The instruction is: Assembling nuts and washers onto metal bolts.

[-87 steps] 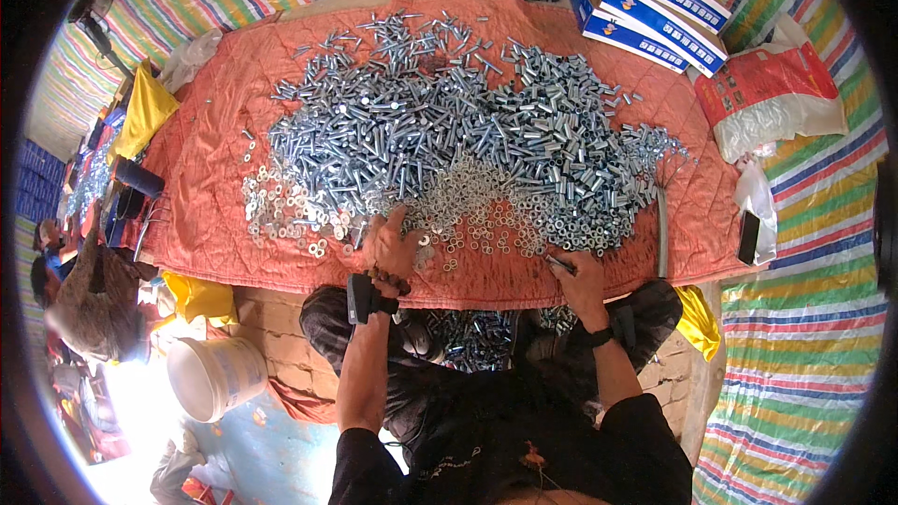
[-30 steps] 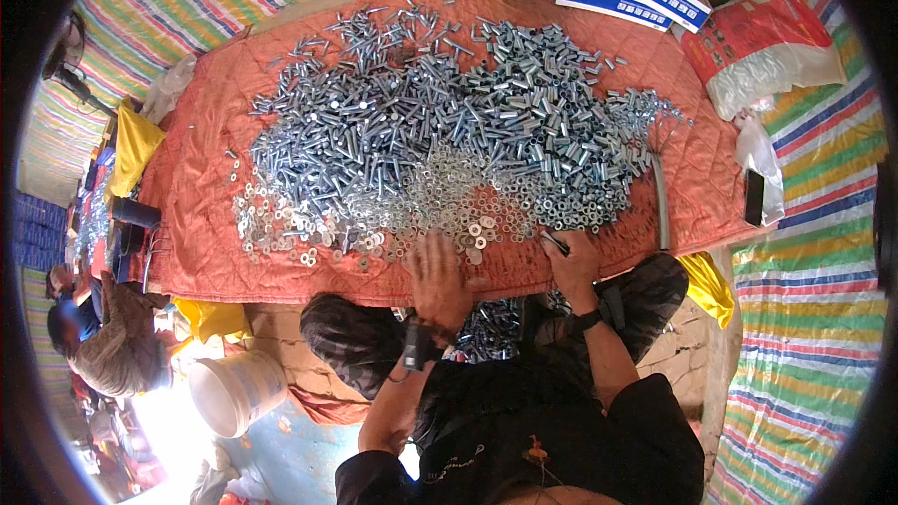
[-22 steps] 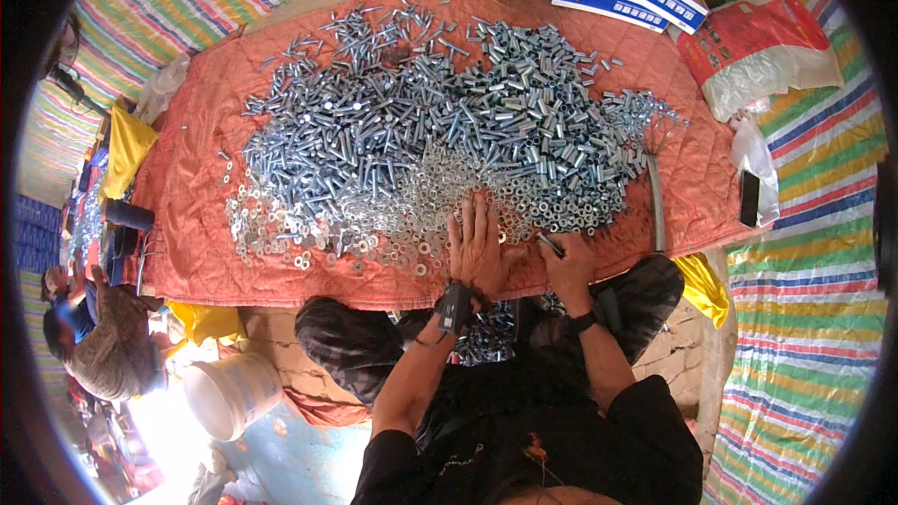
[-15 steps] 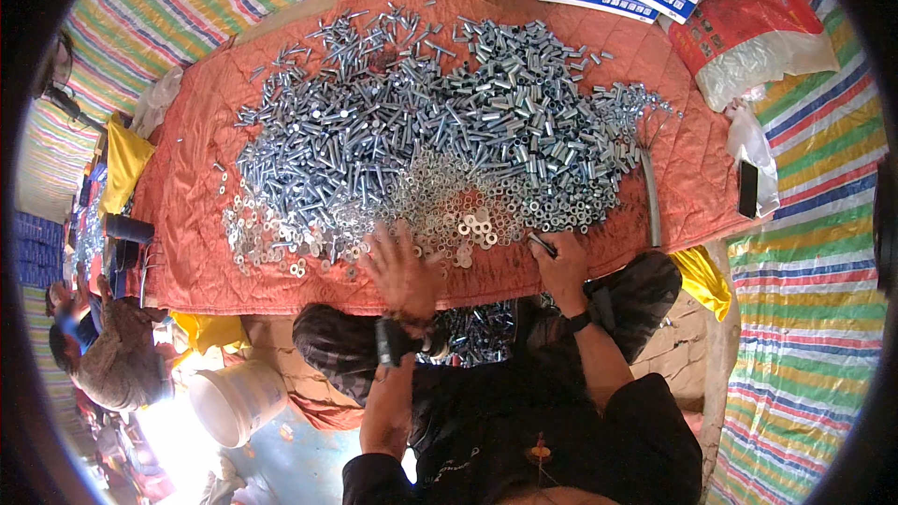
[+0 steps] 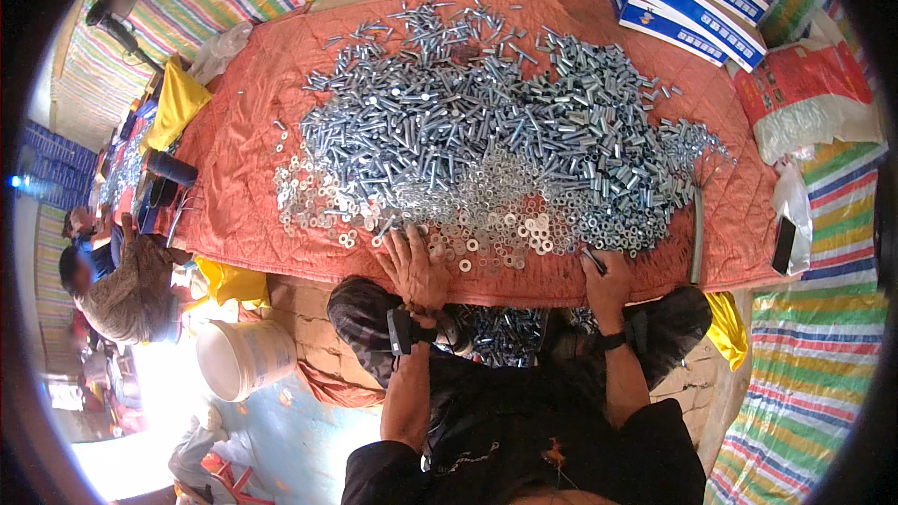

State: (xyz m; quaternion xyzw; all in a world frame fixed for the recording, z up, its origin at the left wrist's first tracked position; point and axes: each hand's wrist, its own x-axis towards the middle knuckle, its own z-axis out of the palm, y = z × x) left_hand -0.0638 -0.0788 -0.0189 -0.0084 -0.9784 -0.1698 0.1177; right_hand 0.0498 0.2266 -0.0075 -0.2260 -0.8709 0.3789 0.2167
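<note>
My left hand (image 5: 412,268) reaches over the near edge of the washer pile, fingers stretched out and slightly apart, fingertips down among the flat washers (image 5: 329,212). Whether a washer is under the fingertips is hidden. My right hand (image 5: 610,282) is closed around a short dark metal bolt-like piece (image 5: 593,262), just in front of the hex nuts (image 5: 631,238). Behind the washers lies a broad heap of bolts (image 5: 402,131), with metal sleeves (image 5: 599,117) to its right. Small spring-type washers (image 5: 477,196) lie between my hands.
A red quilted cloth (image 5: 248,131) covers the table. Blue-and-white boxes (image 5: 697,0) and a red-and-white sack (image 5: 809,98) stand at the back right. A dark phone (image 5: 784,245) and a grey tube (image 5: 698,238) lie rightward. Assembled metal pieces (image 5: 505,335) sit below the edge; a white bucket (image 5: 245,360) stands left.
The whole view has shifted, so the table appears farther right. Against the cloth, my left hand has moved left onto the flat washers. My right hand keeps its piece near the nuts.
</note>
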